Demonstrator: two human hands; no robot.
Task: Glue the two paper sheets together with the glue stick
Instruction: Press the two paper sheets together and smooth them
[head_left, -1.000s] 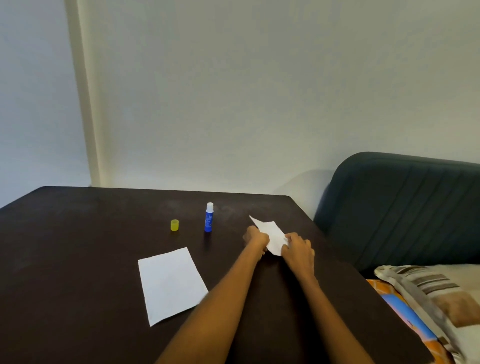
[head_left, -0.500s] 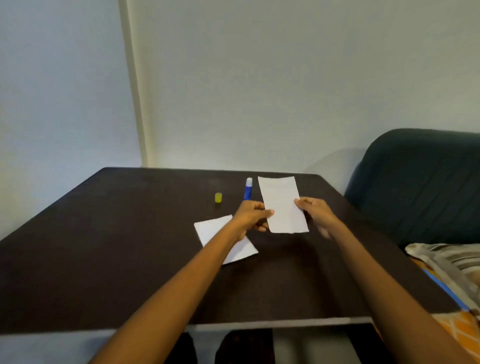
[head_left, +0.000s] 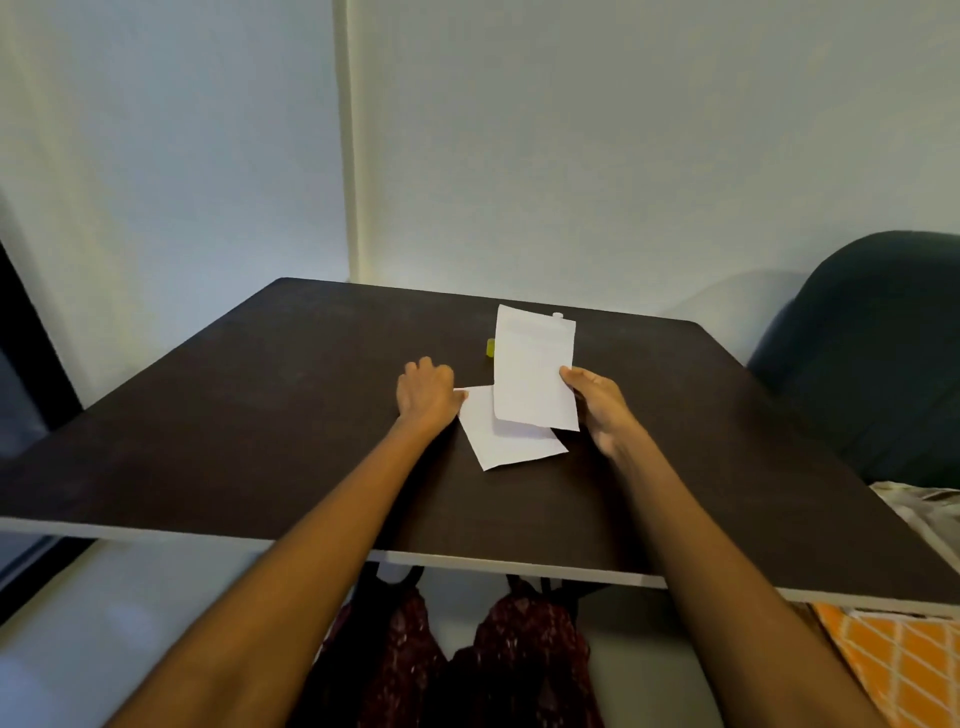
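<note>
right hand (head_left: 597, 410) pinches upper sheet (head_left: 532, 369) by its right edge, raised at frame centre over lower sheet (head_left: 501, 441) flat on table (head_left: 260, 415); left hand (head_left: 426, 395) loosely curled, empty, touching lower sheet's left corner; glue stick (head_left: 557, 315) mostly hidden behind upper sheet

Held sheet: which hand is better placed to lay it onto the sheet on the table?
Right, probably. The right hand already pinches the held sheet by its right edge, raised over the flat sheet. The left hand rests at the flat sheet's left edge, seemingly steadying it.
</note>
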